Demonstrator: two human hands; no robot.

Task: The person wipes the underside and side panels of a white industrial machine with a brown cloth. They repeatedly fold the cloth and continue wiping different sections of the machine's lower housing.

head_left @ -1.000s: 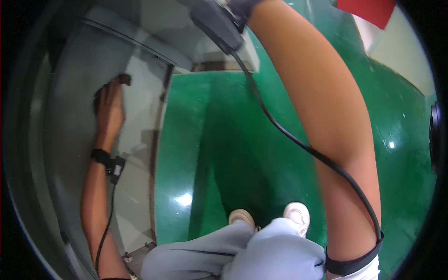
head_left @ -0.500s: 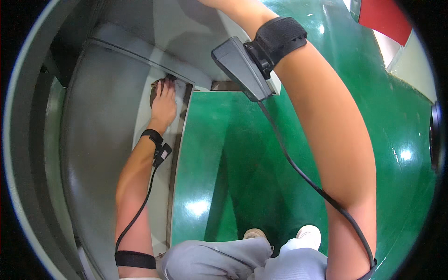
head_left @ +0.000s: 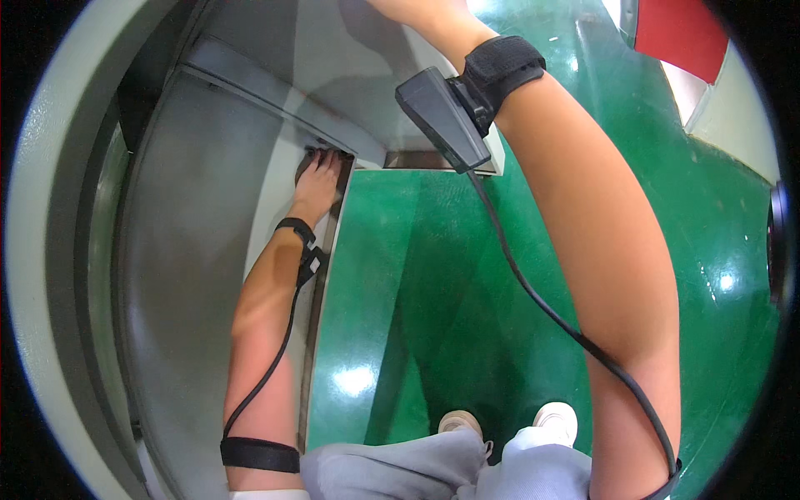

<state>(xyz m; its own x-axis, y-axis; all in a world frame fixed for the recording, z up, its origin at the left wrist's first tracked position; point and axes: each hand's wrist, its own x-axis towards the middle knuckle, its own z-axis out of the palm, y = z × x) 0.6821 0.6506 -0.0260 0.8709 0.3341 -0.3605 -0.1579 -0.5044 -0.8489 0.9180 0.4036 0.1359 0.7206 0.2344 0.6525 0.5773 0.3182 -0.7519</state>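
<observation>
My left hand [head_left: 317, 185] presses down at the far inner corner of a grey metal cabinet's bottom panel [head_left: 267, 217]. Under and beside its fingers bunches a dark brown cloth [head_left: 304, 167], mostly covered by the hand. My right hand [head_left: 410, 8] reaches up past the top edge of the view, close to the cabinet's upright grey panel [head_left: 358, 92]. Its fingers are cut off there, so what they touch is hidden.
A raised ledge [head_left: 275, 92] runs along the cabinet's inner far side. The panel's metal edge [head_left: 321, 308] borders a shiny green floor [head_left: 433, 275]. Both wrists carry strapped devices with cables, including a grey box [head_left: 442, 119]. A red panel [head_left: 679, 33] stands at far right.
My left hand and the cloth have shifted right and slightly nearer, into the panel's corner by its edge. My right arm has barely moved.
</observation>
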